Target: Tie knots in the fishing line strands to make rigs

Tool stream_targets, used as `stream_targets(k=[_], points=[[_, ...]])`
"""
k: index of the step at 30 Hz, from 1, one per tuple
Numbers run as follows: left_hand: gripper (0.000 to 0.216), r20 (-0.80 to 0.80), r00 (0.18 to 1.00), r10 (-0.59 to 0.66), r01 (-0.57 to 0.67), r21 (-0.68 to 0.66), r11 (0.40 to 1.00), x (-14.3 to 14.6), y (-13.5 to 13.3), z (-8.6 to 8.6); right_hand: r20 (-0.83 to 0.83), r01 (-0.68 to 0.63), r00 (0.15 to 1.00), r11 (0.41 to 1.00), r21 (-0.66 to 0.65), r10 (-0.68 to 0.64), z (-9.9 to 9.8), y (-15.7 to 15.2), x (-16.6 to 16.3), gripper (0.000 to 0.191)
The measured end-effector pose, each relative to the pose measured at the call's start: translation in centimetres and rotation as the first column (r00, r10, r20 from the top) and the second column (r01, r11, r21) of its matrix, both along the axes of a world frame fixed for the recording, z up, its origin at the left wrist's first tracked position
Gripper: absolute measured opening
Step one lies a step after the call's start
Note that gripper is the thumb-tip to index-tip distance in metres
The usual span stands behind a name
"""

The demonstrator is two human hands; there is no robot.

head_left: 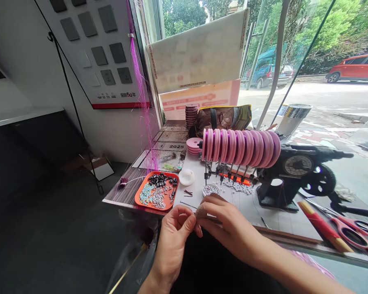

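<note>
My left hand (173, 234) and my right hand (225, 222) meet at the table's near edge, fingertips pinched together on something too small to make out. Just beyond them stands a small white dish of silvery beads (211, 189). Left of it lies an orange tray (140, 199) with dark, silver and pale blue small parts. A row of pink spools (241, 147) sits on a rack behind the dish.
A black hand-crank machine (297, 173) stands right of the spools. Red-handled scissors (355, 234) and a red-and-tan stick (323, 226) lie at the right edge. Pink tinsel strands (141, 90) hang at the left. A white lid (187, 177) and a stack of pink discs (194, 145) sit mid-table.
</note>
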State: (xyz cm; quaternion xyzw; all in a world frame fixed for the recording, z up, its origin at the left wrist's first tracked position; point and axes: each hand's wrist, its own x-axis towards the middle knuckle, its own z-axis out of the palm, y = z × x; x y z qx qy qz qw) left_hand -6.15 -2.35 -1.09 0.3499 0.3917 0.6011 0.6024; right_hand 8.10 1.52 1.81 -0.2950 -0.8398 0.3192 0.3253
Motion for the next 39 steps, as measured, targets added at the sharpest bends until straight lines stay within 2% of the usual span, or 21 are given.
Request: stream_targets(k=[4,9,15,20,24,28,32,39], points=[[0.024,0.056,0.998,0.013,-0.015,0.025,1.0,0.1,0.0,0.1,-0.094,-0.032,0.995,0.994,-0.104,0.022,0.4,0.0,0.0,0.018],[0.039,0.14,0.99,0.03,-0.027,-0.022,0.999,0.2,0.0,0.2,-0.168,-0.11,0.983,0.967,-0.23,0.072,0.7,0.0,0.1,0.015],[0.043,0.153,0.982,0.111,-0.102,-0.062,0.993,0.7,-0.2,0.1,-0.114,-0.044,0.993,0.989,-0.142,0.027,0.6,0.1,0.0,0.015],[0.039,0.091,0.986,0.138,-0.132,-0.074,0.988,1.0,-0.2,0.4,-0.032,-0.04,0.999,0.997,-0.066,0.038,0.4,0.2,0.0,0.017],[0.032,0.035,0.987,0.157,-0.153,-0.09,0.984,0.8,0.0,0.4,-0.056,-0.026,0.998,0.998,-0.062,0.023,0.1,0.2,-0.2,0.018],[0.024,-0.012,0.99,0.143,-0.144,-0.077,0.987,0.7,0.3,0.7,-0.119,-0.027,0.993,0.994,-0.102,0.015,-0.2,0.1,-0.3,0.018],[0.018,0.035,0.989,0.146,-0.144,-0.056,0.988,0.8,0.4,1.1,-0.219,-0.04,0.976,0.981,-0.187,-0.002,-0.4,0.3,-0.4,0.02],[0.018,0.115,0.981,0.155,-0.153,-0.03,0.988,0.9,0.0,1.1,-0.371,-0.063,0.926,0.941,-0.333,-0.069,-1.0,0.8,-0.2,0.026]])
